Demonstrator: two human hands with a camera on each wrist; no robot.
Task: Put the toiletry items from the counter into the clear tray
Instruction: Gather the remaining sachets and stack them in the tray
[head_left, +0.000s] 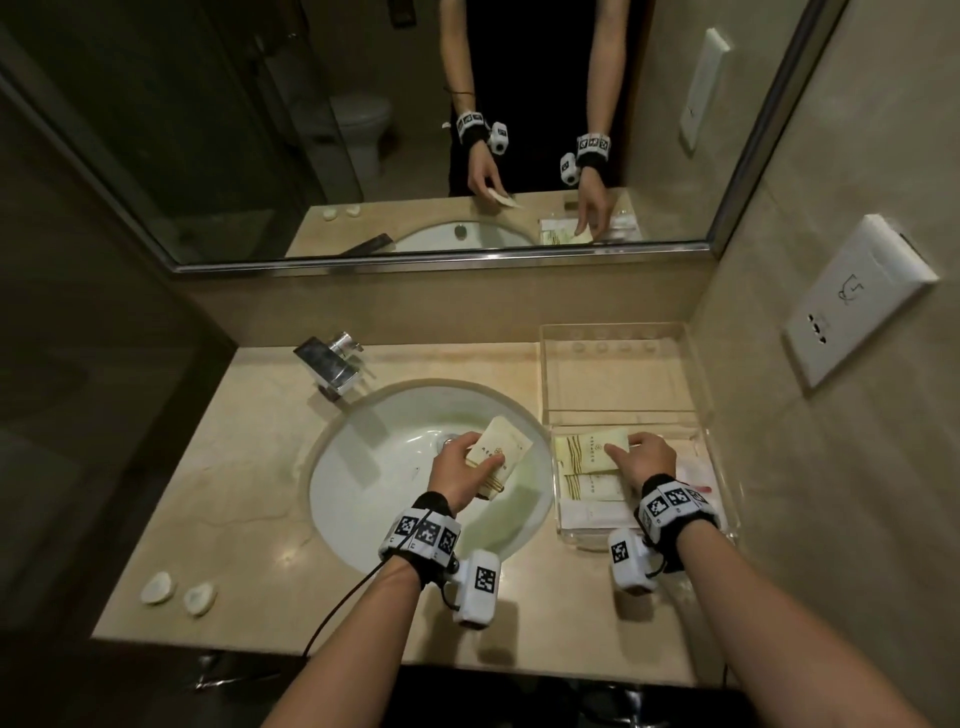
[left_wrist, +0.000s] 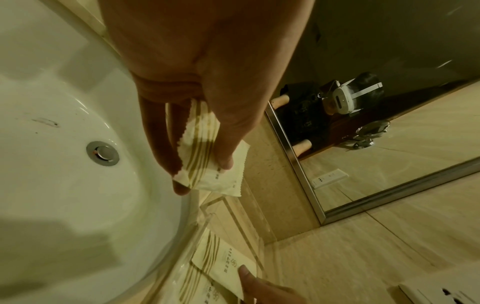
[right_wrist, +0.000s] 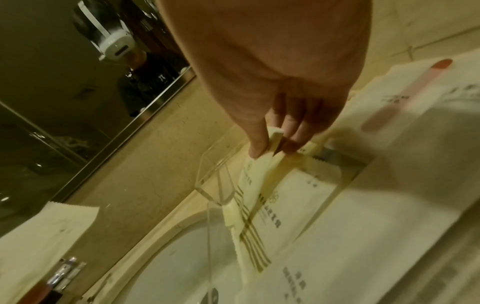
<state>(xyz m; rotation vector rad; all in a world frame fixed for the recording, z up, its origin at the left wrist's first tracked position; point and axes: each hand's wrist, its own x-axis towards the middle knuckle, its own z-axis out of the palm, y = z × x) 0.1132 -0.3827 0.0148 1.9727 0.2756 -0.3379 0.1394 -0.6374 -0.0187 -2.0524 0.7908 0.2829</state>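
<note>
My left hand (head_left: 467, 460) hovers over the sink and pinches a small stack of cream sachets (head_left: 501, 454) with gold stripes; the left wrist view shows the stack (left_wrist: 207, 164) between thumb and fingers. My right hand (head_left: 641, 454) is inside the clear tray (head_left: 701, 415) at the counter's right. Its thumb and fingers pinch the edge of one cream sachet (head_left: 587, 447), seen close in the right wrist view (right_wrist: 259, 195). More flat packets (head_left: 592, 488) lie under it in the tray's near compartment, among them a white packet with a pink item (right_wrist: 405, 98).
The round white sink (head_left: 374, 493) with its drain (left_wrist: 102, 153) fills the counter's middle. A chrome faucet (head_left: 330, 364) stands at the back left. Two small white caps (head_left: 179, 592) lie at the counter's front left. A mirror (head_left: 363, 130) and a wall socket (head_left: 857, 301) are behind and right.
</note>
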